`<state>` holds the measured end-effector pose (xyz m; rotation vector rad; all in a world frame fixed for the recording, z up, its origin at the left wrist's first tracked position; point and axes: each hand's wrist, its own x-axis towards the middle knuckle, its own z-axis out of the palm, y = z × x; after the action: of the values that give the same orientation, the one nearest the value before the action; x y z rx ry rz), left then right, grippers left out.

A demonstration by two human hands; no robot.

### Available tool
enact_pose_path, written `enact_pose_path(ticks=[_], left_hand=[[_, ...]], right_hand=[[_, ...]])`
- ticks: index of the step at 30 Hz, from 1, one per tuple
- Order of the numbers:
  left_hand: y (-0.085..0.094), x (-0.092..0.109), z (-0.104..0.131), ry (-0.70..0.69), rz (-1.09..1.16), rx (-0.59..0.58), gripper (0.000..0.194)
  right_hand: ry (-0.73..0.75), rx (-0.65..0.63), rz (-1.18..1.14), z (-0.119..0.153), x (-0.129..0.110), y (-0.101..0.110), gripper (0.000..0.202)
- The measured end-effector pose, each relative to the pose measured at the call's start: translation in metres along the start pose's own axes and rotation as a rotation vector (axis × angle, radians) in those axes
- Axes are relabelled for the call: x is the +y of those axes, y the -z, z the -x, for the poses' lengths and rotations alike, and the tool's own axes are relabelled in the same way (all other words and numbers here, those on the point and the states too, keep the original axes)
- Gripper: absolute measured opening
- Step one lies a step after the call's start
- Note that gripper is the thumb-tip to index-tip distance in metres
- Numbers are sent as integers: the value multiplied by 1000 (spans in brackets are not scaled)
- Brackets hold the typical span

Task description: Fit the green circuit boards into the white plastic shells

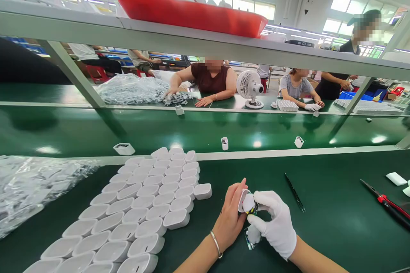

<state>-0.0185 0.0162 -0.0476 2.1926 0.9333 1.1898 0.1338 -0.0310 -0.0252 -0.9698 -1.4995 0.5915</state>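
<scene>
My left hand (229, 213), bare with a bracelet at the wrist, holds a small white plastic housing (242, 200) with its opening turned to the right. In a white glove, my right hand (277, 222) grips a small circuit board (253, 209) with yellow and dark parts at that opening. How far the board sits inside cannot be made out. Under my right fingers, a second circuit board (251, 241) with a whitish part shows near the table top, partly covered by the glove. Many similar white housings (163, 199) stand in close rows to the left.
Black tweezers (294, 192) and red-handled pliers (384, 202) lie on the right. A clear bag of parts (38, 187) sits far left. Beyond the table edge, a green conveyor belt (198, 130) carries several white housings. A shelf (192, 38) with a red tray (188, 10) spans overhead; co-workers sit opposite.
</scene>
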Motion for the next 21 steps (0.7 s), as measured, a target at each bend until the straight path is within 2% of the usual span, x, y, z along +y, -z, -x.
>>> enact_pose_path(ticks=[5, 10, 17, 21], left_hand=[[-1, -4, 0, -57, -67, -54, 76], [-2, -4, -4, -97, -126, 6, 83], [-4, -6, -3, -117, -164, 55, 87], [-9, -17, -1, -106, -135, 74, 90]], right_hand=[[263, -12, 280, -8, 1, 4, 66], [461, -18, 460, -9, 17, 4, 56], [496, -25, 560, -8, 25, 3, 52], [583, -38, 565, -9, 38, 5, 60]])
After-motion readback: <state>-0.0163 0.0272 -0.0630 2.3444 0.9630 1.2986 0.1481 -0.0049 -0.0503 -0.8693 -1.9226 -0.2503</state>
